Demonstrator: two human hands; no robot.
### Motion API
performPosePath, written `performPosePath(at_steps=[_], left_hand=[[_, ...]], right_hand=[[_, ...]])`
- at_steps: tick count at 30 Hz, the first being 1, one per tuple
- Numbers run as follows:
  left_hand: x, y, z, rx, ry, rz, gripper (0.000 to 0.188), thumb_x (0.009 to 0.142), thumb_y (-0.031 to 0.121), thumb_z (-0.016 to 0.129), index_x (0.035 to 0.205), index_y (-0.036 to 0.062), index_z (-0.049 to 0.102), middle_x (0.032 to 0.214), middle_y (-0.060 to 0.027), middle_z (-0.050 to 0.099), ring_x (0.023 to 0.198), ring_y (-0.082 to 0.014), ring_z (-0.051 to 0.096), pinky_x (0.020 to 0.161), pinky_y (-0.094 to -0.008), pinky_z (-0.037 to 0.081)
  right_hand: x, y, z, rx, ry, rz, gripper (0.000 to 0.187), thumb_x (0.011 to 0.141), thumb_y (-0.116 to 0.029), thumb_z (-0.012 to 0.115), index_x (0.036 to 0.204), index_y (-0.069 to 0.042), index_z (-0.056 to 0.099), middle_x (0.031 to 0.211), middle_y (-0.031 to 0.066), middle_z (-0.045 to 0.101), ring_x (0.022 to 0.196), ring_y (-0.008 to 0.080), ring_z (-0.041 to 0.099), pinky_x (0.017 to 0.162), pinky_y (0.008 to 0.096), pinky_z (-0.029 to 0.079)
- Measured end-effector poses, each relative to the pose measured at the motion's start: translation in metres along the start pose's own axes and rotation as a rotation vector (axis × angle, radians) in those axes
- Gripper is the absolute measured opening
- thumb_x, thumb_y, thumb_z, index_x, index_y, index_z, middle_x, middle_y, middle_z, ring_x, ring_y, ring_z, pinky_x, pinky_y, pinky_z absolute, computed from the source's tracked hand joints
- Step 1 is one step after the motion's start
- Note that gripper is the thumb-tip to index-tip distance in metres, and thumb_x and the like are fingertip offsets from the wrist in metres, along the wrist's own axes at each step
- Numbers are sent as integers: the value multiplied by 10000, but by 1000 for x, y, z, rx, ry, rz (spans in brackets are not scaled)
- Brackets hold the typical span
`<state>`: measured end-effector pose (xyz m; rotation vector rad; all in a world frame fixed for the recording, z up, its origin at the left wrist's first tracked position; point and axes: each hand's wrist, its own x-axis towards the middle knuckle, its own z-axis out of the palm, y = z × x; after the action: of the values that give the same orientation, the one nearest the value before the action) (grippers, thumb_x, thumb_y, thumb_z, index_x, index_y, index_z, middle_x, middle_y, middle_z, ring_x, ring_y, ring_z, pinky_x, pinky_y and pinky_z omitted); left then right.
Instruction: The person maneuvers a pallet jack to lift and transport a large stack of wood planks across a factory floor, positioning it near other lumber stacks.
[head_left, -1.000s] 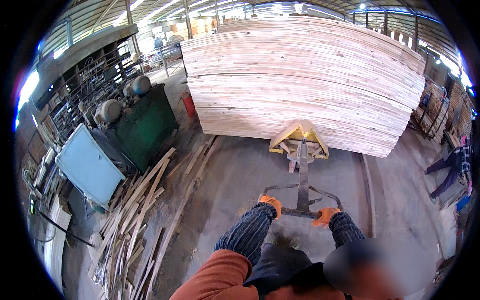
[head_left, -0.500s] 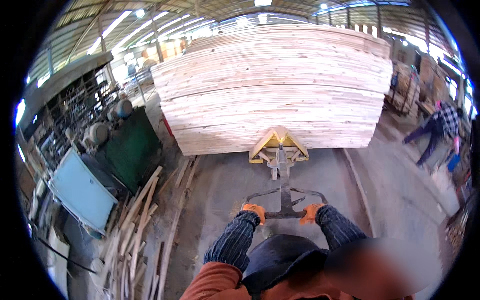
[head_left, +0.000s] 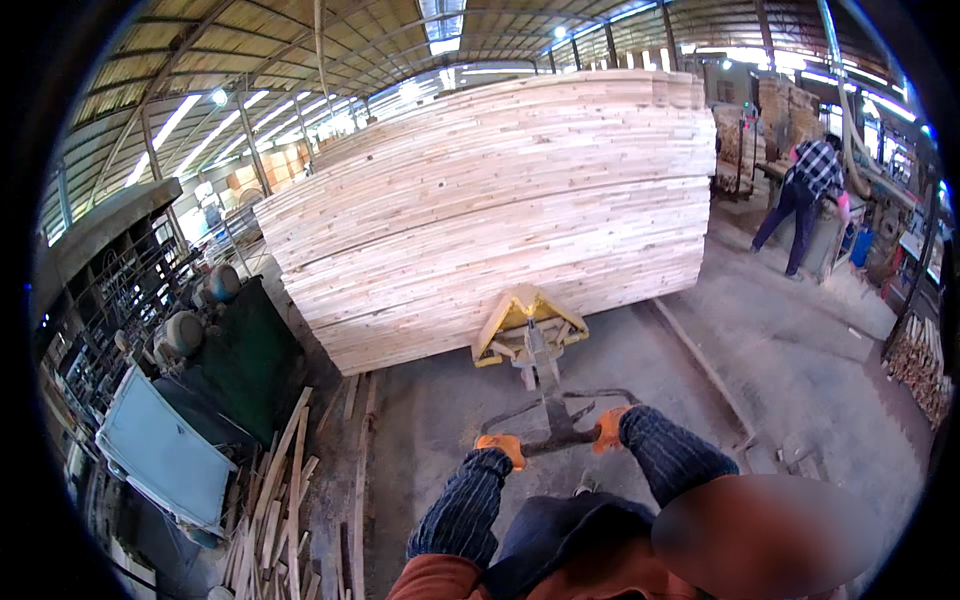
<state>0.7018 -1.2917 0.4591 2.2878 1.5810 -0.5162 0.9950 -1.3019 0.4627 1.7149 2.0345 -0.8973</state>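
Observation:
Both my hands wear orange gloves and grip the pallet jack's handle [head_left: 551, 443]. My left hand [head_left: 503, 449] is closed round the left end of the crossbar, and my right hand [head_left: 609, 428] round the right end. From the handle a dark shaft runs forward to the yellow body of the pallet jack [head_left: 527, 312]. Beyond it rises a tall, wide stack of pale boards [head_left: 500, 200], close against the jack's yellow body. The jack's forks are hidden under the stack.
On the left stand a machine with a dark green panel [head_left: 245, 360] and a light blue panel [head_left: 165, 450]. Loose wood strips [head_left: 285, 490] lie beside them. A co-worker in a checked shirt [head_left: 818, 170] bends at the right, near a blue container [head_left: 861, 246]. Bundled sticks [head_left: 918, 370] stand far right.
The view has tilted and swung to the right, so the stack and jack appear slanted and further left. The co-worker shows more fully. Both hands keep their grip on the handle.

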Motion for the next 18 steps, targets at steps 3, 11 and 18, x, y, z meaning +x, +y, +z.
performPosePath(at_steps=[3, 11, 18], left_hand=[[-6, -10, 20, 16, 47, 5, 205, 724, 281, 624, 837, 134, 711, 717, -28, 715, 721, -203, 695, 665, -355, 517], [-63, 7, 25, -40, -48, -23, 263, 696, 307, 649, 879, 141, 737, 797, -65, 722, 806, -229, 706, 728, -362, 525], [-117, 36, 64, 44, -56, -75, 341, 718, 352, 704, 978, 140, 764, 1007, -129, 733, 992, -282, 699, 816, -412, 526]], right_hand=[[-9, -11, 19, -129, 35, -19, 557, 752, -547, 714, 1142, -149, 706, 996, 59, 731, 948, 216, 678, 846, 379, 511], [-53, -22, 35, -41, -30, -48, 551, 726, -556, 729, 1057, -116, 718, 911, 73, 731, 841, 208, 691, 762, 368, 524], [-83, -20, 89, -120, -26, -64, 565, 705, -549, 748, 1082, -128, 736, 897, 69, 733, 819, 196, 689, 753, 345, 536]])
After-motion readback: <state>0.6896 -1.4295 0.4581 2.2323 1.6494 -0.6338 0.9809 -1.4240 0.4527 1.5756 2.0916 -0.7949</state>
